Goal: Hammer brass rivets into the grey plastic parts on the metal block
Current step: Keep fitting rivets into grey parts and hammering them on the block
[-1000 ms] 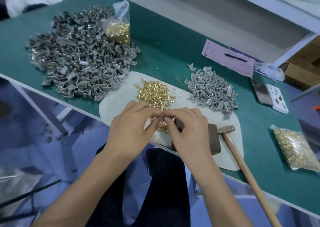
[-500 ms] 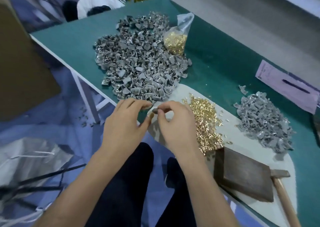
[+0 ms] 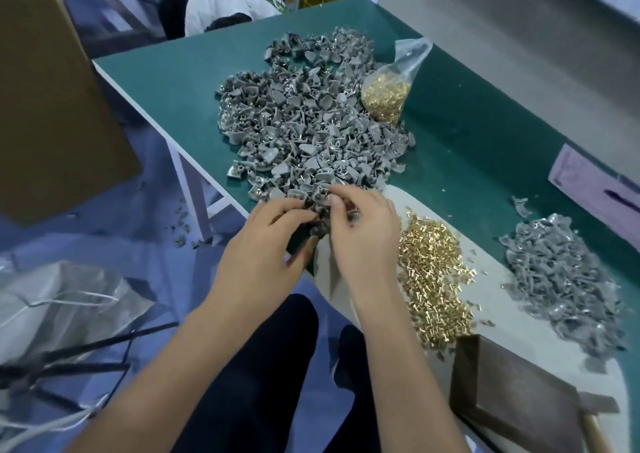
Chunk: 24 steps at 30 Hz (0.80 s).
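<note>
I see both hands together at the near edge of the big pile (image 3: 311, 130) of grey parts on the green table (image 3: 460, 141). My left hand (image 3: 266, 244) has its fingers curled into the edge of the pile; whether it grips a part I cannot tell. My right hand (image 3: 363, 231) sits just beside it, fingertips bent onto the same parts, and what it pinches is hidden by blur. Loose rivets (image 3: 433, 279) lie on the white mat (image 3: 491, 303) just right of my right wrist. The block (image 3: 512, 393) sits at the mat's near end, apart from both hands, with the hammer (image 3: 597, 414) touching its right side. A smaller pile (image 3: 561, 279) lies further right, and a bag (image 3: 388, 96) of rivets rests against the big pile.
</note>
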### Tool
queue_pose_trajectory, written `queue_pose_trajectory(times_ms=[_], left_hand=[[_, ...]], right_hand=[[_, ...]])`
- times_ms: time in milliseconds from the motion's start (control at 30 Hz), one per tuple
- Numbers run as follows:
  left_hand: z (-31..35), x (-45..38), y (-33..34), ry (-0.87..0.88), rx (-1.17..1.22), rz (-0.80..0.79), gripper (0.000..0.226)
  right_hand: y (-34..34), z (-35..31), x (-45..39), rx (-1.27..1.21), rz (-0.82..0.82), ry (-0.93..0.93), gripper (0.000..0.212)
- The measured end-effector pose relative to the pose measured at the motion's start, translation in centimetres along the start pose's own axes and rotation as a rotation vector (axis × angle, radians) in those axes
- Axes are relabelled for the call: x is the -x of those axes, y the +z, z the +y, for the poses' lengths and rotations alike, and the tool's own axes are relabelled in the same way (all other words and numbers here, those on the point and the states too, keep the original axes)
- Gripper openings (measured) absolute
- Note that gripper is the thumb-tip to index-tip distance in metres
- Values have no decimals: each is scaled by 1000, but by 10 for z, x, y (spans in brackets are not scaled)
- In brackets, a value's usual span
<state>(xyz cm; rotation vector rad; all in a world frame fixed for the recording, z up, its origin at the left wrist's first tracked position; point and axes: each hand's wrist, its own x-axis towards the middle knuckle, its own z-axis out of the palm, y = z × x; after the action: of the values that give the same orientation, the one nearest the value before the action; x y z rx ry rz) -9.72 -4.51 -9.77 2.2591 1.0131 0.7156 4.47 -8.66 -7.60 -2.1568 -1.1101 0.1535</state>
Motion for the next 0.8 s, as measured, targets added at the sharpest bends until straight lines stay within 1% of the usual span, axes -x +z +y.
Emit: queue_pose_trajectory(times_ms=[100, 133, 233, 300, 367, 433, 500, 600, 733, 800], left_hand=[[14, 5, 0, 59, 13, 35, 29], [20, 6, 2, 76, 39, 6, 30], [43, 7, 19, 149, 77, -160, 33], [59, 9, 36, 207, 61, -245, 31], [73, 10, 50, 254, 56, -290, 30], [84, 12, 61, 289, 51, -316, 27], [92, 14, 68, 301, 57, -326, 23], [98, 16, 71, 278, 64, -318, 19], [98, 15, 73, 274, 20, -305, 19], [101, 15, 74, 295, 13, -307, 19]], right_hand=[[-23, 14, 12, 42, 39, 13, 21], [-35, 20, 19, 76, 56, 36, 20], [-74, 41, 43, 276, 75, 146, 17], [-99, 54, 63, 423, 27, 222, 21], [-118, 62, 82, 594, -85, 292, 31], [-128, 66, 93, 676, -168, 344, 39], [-130, 68, 96, 637, -165, 348, 38], [-124, 69, 92, 557, -128, 329, 31], [-123, 75, 78, 512, -104, 419, 16], [-126, 79, 75, 484, -127, 432, 14]])
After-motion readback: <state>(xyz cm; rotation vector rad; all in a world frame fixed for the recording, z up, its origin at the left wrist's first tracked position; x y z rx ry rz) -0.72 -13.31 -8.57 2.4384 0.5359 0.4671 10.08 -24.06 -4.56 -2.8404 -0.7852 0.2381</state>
